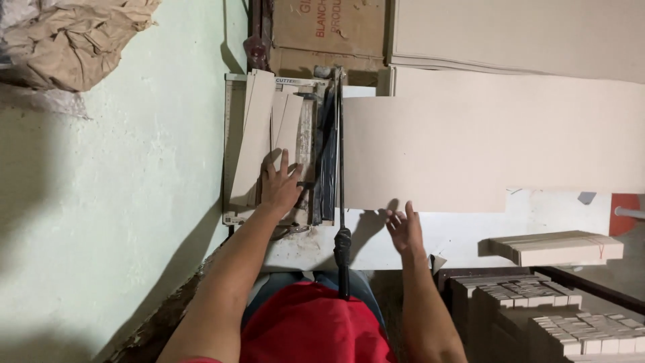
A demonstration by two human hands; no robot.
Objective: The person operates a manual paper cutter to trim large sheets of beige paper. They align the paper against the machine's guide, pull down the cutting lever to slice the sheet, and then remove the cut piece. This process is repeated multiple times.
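Big beige cardboard sheet (463, 144) lies flat just above your right hand (405, 230), its near edge just past your fingertips; whether they touch it, can't tell. It runs from the cutter blade out to the right across the white tabletop (537, 215). Paper cutter (282, 151) sits under your left hand (280, 186), its long black lever arm (340, 175) btwn your two hands, handle end toward your lap. Cut strips (259, 134) lean on the cutter bed, above and left of the left hand. Bundle of strips (556, 247) lies right of your right hand. Left hand: fingers spread, pressed flat on the bed. Right hand: open, fingers loosely spread, holding nothing.
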